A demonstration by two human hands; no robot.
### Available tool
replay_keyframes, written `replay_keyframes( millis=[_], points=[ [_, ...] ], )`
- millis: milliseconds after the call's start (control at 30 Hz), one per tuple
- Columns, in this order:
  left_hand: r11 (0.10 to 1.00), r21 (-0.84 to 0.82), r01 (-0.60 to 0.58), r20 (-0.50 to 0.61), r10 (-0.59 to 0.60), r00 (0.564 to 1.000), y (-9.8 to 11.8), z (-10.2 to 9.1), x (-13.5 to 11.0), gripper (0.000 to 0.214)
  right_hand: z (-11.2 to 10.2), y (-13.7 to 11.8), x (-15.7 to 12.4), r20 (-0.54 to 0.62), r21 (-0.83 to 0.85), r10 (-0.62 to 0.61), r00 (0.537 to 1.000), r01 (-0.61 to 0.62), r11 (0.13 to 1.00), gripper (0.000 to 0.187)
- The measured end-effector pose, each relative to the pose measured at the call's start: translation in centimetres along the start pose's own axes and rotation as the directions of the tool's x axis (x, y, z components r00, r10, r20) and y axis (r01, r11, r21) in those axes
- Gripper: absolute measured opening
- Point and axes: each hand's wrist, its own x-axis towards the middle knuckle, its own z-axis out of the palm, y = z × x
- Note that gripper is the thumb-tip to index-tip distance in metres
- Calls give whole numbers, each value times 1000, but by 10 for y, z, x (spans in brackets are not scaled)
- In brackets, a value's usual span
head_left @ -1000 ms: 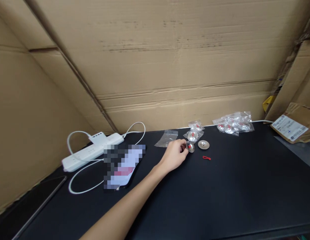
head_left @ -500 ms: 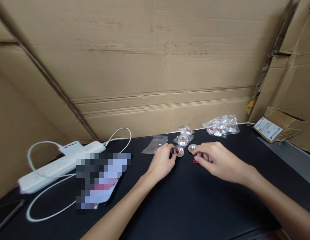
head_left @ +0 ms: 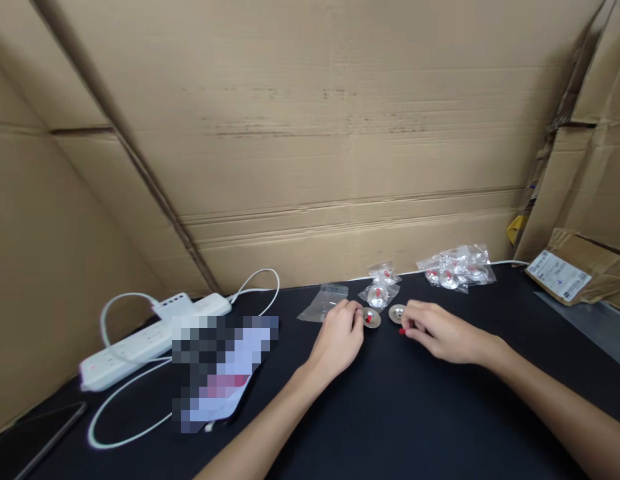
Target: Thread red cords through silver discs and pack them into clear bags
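Note:
My left hand (head_left: 340, 337) has its fingers closed at the left edge of a silver finger cymbal (head_left: 374, 321) with a red loop at its middle. Right beside it, another silver finger cymbal (head_left: 397, 313) lies on the dark table, partly behind the fingertips of my right hand (head_left: 435, 331). Those fingers are pinched, and a short red loop (head_left: 403, 331) pokes out at the thumb tip. Behind the cymbals are further ones in clear bags (head_left: 377, 295). An apparently flat clear plastic bag (head_left: 323, 303) lies just beyond my left hand.
Several bagged cymbals (head_left: 455, 268) are heaped at the back right, near a cardboard box with a white label (head_left: 559, 275). To the left are a white power strip (head_left: 140, 347) with cables, a blurred-out object (head_left: 230, 373) and a dark phone (head_left: 35, 443). Cardboard walls (head_left: 350, 160) enclose the table.
The view has shifted, so everything sits slightly lower and further right. My right fingers have drawn together by the red loop. My left hand stays at its cymbal.

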Motion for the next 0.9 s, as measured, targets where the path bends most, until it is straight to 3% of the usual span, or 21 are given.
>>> replay_keyframes(
  millis=[100, 167, 400, 633, 733, 900],
  points=[
    [1000, 9, 17, 12, -17, 1000, 4, 0, -1, 28, 5, 14, 3, -174, 1, 58, 983, -59, 998, 11],
    [1000, 18, 16, 27, -16, 999, 7, 1, -2, 26, 11, 23, 6, -225, 17, 72, 972, -70, 997, 9],
    [999, 14, -41, 78, 40, 996, 18, 4, -8, 21, 30, 29, 16, -220, -3, 131, 967, -135, 991, 8],
    [999, -11, -51, 65, 52, 997, 21, 5, -11, 23, 34, 17, 12, -298, 228, 211, 931, -145, 963, 10],
    [995, -41, -87, -15, 86, 996, 28, 0, -12, 25, 36, 13, 13, -338, 463, 258, 905, -78, 883, 13],
    [958, -244, -153, -65, 141, 988, 51, -14, -18, 34, 37, -6, 16, -277, 790, 294, 915, 42, 612, 17]
  ],
)
